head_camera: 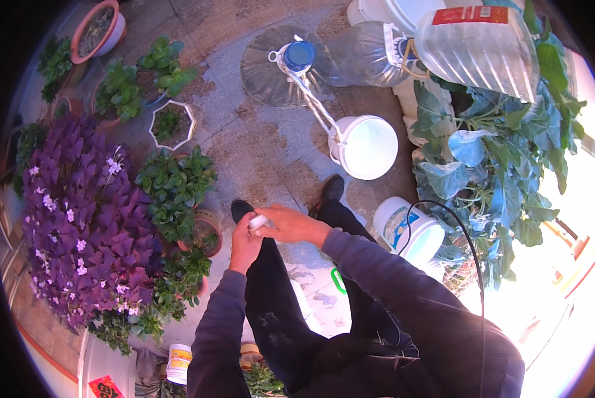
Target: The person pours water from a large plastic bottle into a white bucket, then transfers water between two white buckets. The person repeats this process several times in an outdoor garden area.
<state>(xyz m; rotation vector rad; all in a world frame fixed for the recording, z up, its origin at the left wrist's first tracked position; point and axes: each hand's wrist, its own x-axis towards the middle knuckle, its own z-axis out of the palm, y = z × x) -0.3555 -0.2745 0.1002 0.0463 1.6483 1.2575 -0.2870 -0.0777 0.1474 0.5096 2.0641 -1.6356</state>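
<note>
Both hands meet in front of my body, above the paved floor. My left hand point(245, 245) is closed around a small white object point(259, 223), perhaps a small container or lid; its exact kind cannot be told. From the other side my right hand point(292, 224) reaches over with its fingertips and thumb touching that same object. The potted leafy plants point(175, 191) lie left of the hands, and a white plastic bucket point(369, 148) stands beyond them to the right.
Large clear plastic bottles point(257, 64) with blue caps stand at the top. A tipped white bucket point(410, 231) and broad-leaved vegetables point(491, 174) are at right. Purple oxalis point(88, 224) fills the left side. A black cable point(476, 258) hangs beside my right arm.
</note>
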